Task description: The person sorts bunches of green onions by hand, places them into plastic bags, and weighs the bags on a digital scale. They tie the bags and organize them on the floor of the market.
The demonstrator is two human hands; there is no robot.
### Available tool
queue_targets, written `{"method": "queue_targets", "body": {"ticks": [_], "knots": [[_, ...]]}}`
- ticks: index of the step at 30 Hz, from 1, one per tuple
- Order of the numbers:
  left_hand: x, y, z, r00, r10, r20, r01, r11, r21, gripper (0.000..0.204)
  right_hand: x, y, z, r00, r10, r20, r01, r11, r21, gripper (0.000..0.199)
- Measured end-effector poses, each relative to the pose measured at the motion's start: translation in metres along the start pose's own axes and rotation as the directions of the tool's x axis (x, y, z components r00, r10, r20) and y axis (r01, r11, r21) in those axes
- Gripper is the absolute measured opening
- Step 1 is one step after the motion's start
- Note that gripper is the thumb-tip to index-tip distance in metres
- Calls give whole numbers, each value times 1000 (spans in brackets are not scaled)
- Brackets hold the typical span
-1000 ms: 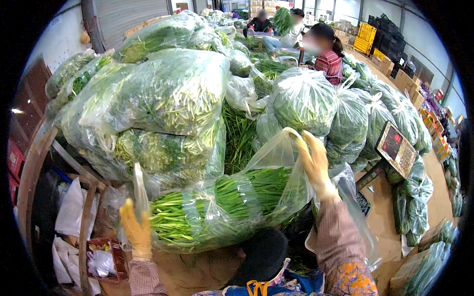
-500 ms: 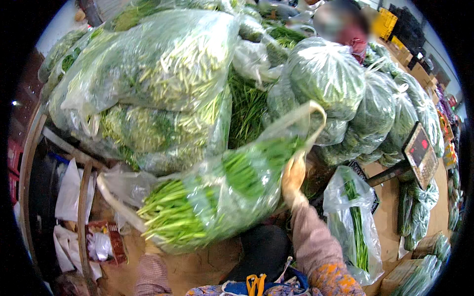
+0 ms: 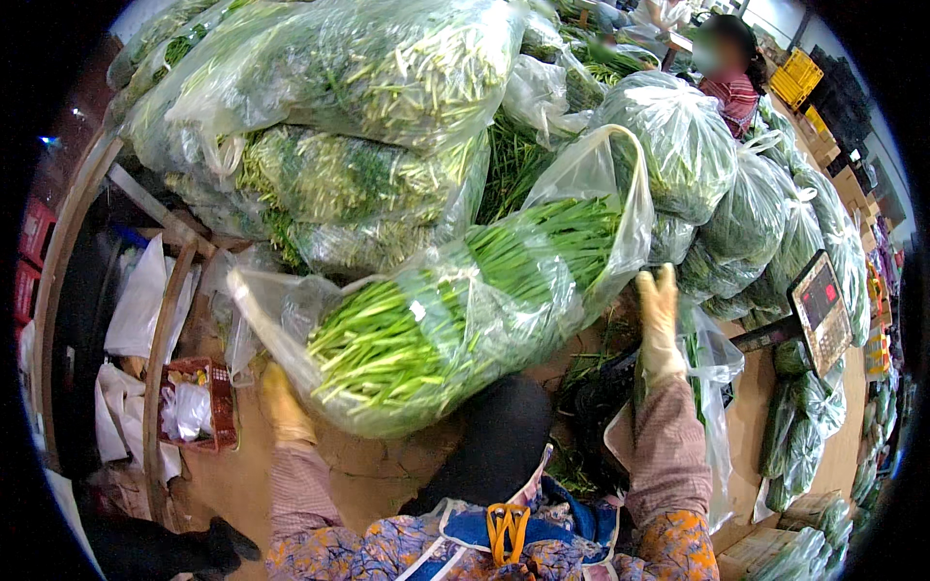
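Note:
A large clear plastic bag (image 3: 581, 300) lies slantwise before me, full of long green stalks like chives (image 3: 378, 339). Their pale cut ends point left, and the bag's mouth stands wide at both ends. Beside its right end my right hand (image 3: 659, 305), in a pale yellow glove, is raised with fingers apart and nothing in them. By the lower left edge of the bag is my left hand (image 3: 286, 402), gloved likewise; its fingers look stretched out, and I see nothing held. My dark-clothed knee (image 3: 494, 436) is under the bag.
Big filled bags of greens (image 3: 417, 87) are heaped behind. More tied bags (image 3: 668, 145) stand at right, near a scale display (image 3: 819, 310) on an arm. A red basket (image 3: 228, 416) and wooden frame (image 3: 165, 378) are at left. A person in red stripes (image 3: 736, 102) is at the back.
The bag of green stalks has moved up and right, and its right mouth has spread wider. My right hand has let go of its rim and moved right; my left hand has risen.

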State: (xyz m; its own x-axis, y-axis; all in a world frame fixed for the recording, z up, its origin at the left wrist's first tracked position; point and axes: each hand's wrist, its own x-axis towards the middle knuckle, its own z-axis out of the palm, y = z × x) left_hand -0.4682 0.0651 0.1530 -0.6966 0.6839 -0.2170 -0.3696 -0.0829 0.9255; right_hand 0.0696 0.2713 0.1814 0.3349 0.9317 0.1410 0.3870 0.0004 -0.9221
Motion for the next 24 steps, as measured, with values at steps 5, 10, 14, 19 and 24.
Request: {"method": "queue_targets", "body": {"ticks": [5,10,14,19,24], "knots": [[-60,103,96,513,756,407,-851,387,354,38,-58,-81,-25,977,-128,172,88,971,221,31],[-85,23,193,315,352,881,-949,100,299,50,-87,-84,31,872,31,488,-70,996,60,18],[-56,-31,202,394,93,915,-850,-343,401,67,-98,-76,37,857,203,473,-251,967,39,24],[0,-31,217,392,-22,920,-886,-279,371,68,-84,38,8,924,257,282,-244,966,-78,38],[55,-29,231,314,55,948,-915,-249,318,56,-102,104,41,864,324,385,-280,945,-168,55]]}}
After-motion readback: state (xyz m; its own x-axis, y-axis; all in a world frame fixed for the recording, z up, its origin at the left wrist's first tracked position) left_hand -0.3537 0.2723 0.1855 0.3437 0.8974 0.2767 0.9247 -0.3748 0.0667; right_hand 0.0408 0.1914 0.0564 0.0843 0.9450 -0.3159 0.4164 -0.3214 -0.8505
